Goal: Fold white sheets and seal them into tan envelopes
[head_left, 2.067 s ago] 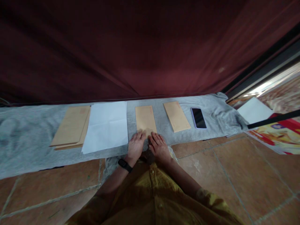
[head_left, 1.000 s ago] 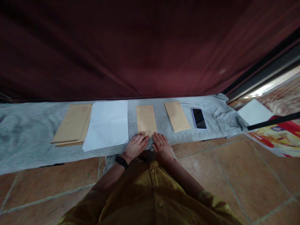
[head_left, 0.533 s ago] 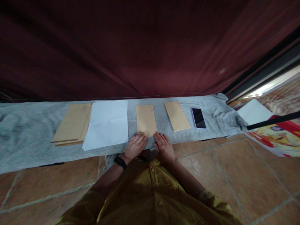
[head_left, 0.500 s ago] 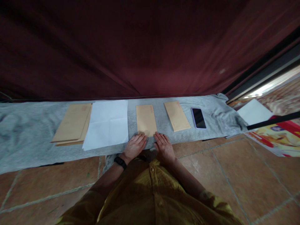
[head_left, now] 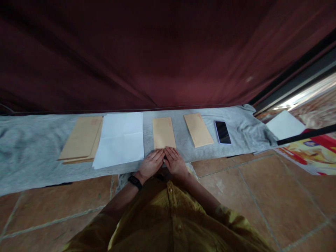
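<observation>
A brown paper envelope (head_left: pixel 163 133) with small red print lies on the grey cloth right in front of me. My left hand (head_left: pixel 151 163) rests flat on its near end, fingers stretched out. Beside it, my right hand (head_left: pixel 175 161) presses the same end with fingers extended, its fingertips close to those of the left. The two hands cover the envelope's near edge. To the left are white sheets of paper (head_left: pixel 120 138) with fold creases. Another brown envelope (head_left: pixel 198 129) lies at a slant to the right.
Several larger brown envelopes (head_left: pixel 80 138) lie stacked at the left. A phone (head_left: pixel 223 132) in a purple case sits toward the right. The grey cloth (head_left: pixel 31 150) ends at a dark red curtain (head_left: pixel 157 56). A colourful box (head_left: pixel 312 154) stands past a black bar at the right.
My right hand has slid left along the envelope's near edge, from its right corner to beside my left hand. The left hand has hardly moved.
</observation>
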Demonstrator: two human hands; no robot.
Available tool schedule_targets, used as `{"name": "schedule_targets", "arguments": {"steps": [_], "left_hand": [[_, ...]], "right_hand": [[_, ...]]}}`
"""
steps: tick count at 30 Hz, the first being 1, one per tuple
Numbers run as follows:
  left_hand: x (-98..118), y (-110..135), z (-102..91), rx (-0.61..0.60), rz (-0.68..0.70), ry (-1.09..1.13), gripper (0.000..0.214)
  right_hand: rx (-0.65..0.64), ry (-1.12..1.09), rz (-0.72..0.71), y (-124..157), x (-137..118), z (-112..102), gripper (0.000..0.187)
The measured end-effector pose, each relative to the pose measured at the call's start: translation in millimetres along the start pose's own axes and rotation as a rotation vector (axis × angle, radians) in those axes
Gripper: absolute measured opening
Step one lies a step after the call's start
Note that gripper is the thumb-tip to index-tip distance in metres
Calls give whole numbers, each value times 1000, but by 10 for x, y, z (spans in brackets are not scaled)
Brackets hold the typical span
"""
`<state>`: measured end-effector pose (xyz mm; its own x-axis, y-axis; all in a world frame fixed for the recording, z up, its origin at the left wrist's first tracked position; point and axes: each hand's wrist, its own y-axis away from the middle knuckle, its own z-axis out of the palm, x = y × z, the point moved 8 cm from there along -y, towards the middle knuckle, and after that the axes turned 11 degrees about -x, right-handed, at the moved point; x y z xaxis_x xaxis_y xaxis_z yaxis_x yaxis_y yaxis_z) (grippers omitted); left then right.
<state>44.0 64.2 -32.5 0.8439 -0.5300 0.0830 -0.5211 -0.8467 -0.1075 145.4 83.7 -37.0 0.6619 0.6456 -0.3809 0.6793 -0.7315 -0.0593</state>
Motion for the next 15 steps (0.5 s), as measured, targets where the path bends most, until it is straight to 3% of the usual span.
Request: {"name": "schedule_targets", "arguments": {"steps": [9,15], "left_hand": [[6,14,30,-1,10,10,41],[-36,60,11,31,-53,100,43]], "right_hand": [[9,63,30,73,100,47,53],[11,94,54,149,161,22,54]]}}
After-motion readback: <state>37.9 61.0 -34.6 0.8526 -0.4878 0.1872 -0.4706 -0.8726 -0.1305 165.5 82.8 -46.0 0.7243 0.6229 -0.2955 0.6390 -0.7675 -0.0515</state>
